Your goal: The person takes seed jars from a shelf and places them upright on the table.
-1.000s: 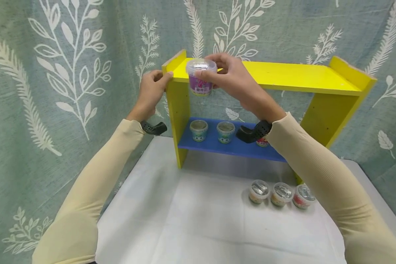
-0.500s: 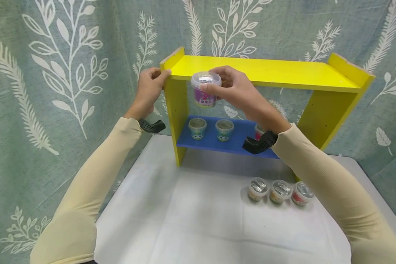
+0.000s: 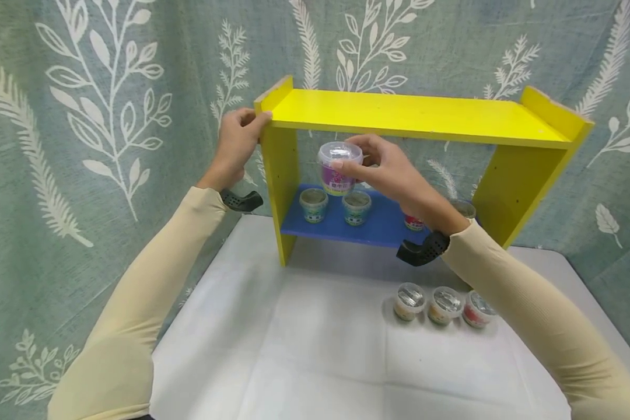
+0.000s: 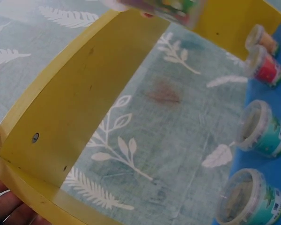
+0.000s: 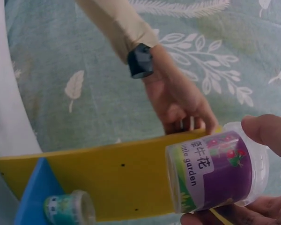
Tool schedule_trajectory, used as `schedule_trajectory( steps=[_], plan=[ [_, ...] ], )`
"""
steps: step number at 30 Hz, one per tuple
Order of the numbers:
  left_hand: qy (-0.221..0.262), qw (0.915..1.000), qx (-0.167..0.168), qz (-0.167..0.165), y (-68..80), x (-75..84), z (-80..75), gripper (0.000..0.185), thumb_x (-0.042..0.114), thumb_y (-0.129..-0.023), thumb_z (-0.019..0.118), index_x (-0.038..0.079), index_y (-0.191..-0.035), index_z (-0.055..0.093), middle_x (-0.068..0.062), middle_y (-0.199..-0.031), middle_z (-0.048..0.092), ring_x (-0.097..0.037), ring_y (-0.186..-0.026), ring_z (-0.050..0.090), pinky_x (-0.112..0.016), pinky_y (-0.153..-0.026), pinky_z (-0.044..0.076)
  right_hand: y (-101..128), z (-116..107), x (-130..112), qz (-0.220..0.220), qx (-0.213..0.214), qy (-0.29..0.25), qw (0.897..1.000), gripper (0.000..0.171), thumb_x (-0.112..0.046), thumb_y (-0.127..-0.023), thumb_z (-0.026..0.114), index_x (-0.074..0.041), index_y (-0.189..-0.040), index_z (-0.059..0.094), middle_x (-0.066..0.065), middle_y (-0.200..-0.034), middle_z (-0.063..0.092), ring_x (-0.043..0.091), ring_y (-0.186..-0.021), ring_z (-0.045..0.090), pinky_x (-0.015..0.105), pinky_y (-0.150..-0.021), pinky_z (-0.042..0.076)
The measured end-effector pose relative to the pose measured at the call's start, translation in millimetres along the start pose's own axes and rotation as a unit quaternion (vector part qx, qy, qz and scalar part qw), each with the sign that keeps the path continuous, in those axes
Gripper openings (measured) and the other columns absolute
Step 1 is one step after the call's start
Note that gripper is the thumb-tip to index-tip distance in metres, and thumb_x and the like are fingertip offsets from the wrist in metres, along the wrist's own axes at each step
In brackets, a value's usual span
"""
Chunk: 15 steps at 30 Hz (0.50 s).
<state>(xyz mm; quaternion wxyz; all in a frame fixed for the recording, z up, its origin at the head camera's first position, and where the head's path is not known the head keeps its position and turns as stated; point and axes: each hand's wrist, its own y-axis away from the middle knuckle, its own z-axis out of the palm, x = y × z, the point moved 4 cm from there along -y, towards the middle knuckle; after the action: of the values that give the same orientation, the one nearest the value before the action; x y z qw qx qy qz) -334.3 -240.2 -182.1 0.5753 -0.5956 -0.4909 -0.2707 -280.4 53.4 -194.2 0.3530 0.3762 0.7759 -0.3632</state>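
From the head camera, the right hand [image 3: 385,169] grips a purple-labelled tub [image 3: 338,168] with a clear lid, fingers and thumb curled round it. The tub hangs upright under the yellow top board [image 3: 415,114] of the shelf, above the blue lower shelf [image 3: 378,228]. Directly below this hand stand two teal tubs [image 3: 314,205]; a red tub [image 3: 413,222] sits by its wrist. The left hand [image 3: 237,144] grips the shelf's upper left corner, fingers curled over the edge. On the white tabletop [image 3: 315,344], three small tubs [image 3: 443,305] stand in a row below the right forearm.

At the left wrist, only fingertips of the left hand [image 4: 7,208] show against the yellow side panel [image 4: 79,105]. Past them lie the teal tubs, the red tub [image 4: 264,68] and another tub behind it.

At the right wrist, the right hand [image 5: 267,187] pinches the purple-labelled tub [image 5: 215,171] between thumb and fingers. Beyond it the left hand [image 5: 182,103] clasps the yellow panel's edge, and one teal tub [image 5: 68,208] rests on the blue shelf.
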Motion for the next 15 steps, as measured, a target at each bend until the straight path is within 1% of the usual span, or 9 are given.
schedule_trajectory(
  steps=[4, 8, 11, 15],
  plan=[
    [-0.005, 1.0, 0.002, -0.004, 1.2, 1.1, -1.7, 0.04, 0.038, -0.101, 0.065, 0.006, -0.124, 0.067, -0.005, -0.111, 0.064, -0.02, -0.096, 0.058, -0.034, -0.089, 0.047, 8.3, 1.9, 9.6, 0.007, -0.012, 0.002, 1.0, 0.073, -0.05, -0.09, 0.077, -0.021, -0.15, 0.049, -0.001, -0.134, 0.058, 0.022, -0.112, 0.057, 0.045, -0.093, 0.049],
    [-0.007, 1.0, -0.002, -0.007, 0.9, 1.6, -1.3, 0.041, 0.039, -0.101, 0.065, 0.006, -0.126, 0.067, -0.005, -0.113, 0.064, -0.02, -0.098, 0.058, -0.034, -0.09, 0.047, 14.1, 4.0, 21.6, 0.023, -0.018, -0.002, 1.0, 0.073, -0.047, -0.092, 0.076, -0.019, -0.152, 0.047, 0.002, -0.138, 0.056, 0.024, -0.116, 0.054, 0.047, -0.093, 0.047],
    [-0.005, 1.0, -0.006, -0.006, 0.3, 1.8, -0.4, 0.04, 0.038, -0.101, 0.065, 0.006, -0.126, 0.067, -0.005, -0.113, 0.064, -0.02, -0.098, 0.059, -0.033, -0.089, 0.048, 17.5, 6.4, 30.4, 0.032, -0.021, -0.003, 0.999, 0.07, -0.043, -0.093, 0.076, -0.017, -0.151, 0.047, 0.005, -0.137, 0.056, 0.026, -0.116, 0.053, 0.047, -0.092, 0.047],
    [-0.004, 0.9999, -0.008, -0.005, 0.9, 0.9, -0.5, 0.039, 0.038, -0.101, 0.064, 0.006, -0.124, 0.067, -0.005, -0.112, 0.064, -0.02, -0.097, 0.058, -0.034, -0.089, 0.047, 22.2, 10.3, 40.7, 0.041, -0.028, -0.002, 0.999, 0.07, -0.041, -0.093, 0.077, -0.016, -0.151, 0.047, 0.006, -0.136, 0.057, 0.026, -0.118, 0.055, 0.048, -0.094, 0.048]
  ],
)
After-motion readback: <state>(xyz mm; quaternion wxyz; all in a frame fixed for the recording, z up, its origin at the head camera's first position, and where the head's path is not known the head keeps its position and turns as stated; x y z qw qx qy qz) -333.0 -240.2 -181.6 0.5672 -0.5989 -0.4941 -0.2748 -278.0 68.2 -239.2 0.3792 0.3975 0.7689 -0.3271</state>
